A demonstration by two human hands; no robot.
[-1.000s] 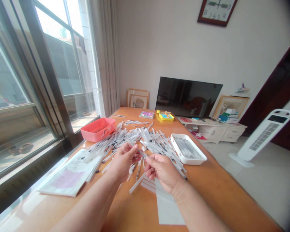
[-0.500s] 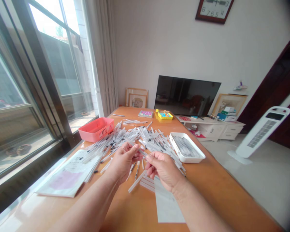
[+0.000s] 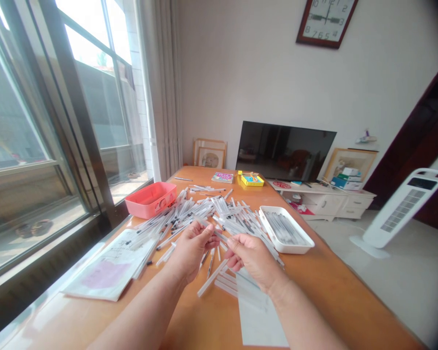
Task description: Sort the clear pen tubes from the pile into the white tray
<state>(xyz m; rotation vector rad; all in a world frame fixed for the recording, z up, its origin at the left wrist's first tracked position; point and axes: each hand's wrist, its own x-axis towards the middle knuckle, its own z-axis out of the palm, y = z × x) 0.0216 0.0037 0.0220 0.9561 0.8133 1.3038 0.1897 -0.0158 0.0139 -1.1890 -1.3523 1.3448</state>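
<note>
Above the wooden table (image 3: 182, 316), my left hand (image 3: 193, 248) and my right hand (image 3: 253, 257) are both closed on one slim translucent pen barrel (image 3: 222, 236), my fingers pinching it from either side. Its far end points up and left past my left fingers; whether anything is inside it I cannot make out. Just beyond my hands spreads a heap of clear pen barrels (image 3: 235, 211), some with black ends. Several barrels (image 3: 212, 279) lie loose below my hands. A white tray (image 3: 302, 249) to the right holds a row of pens (image 3: 282, 226).
A coral-red basket (image 3: 142, 206) stands left of the heap. A paper booklet (image 3: 102, 272) lies at left, partly under barrels. Under my right wrist is a pale sheet (image 3: 261, 316). A yellow box (image 3: 253, 182) and a small book (image 3: 222, 177) sit at the far end.
The view has tilted up slightly, so everything sits lower and a little right. Both hands keep their pinch on the pen barrel; otherwise little differs.
</note>
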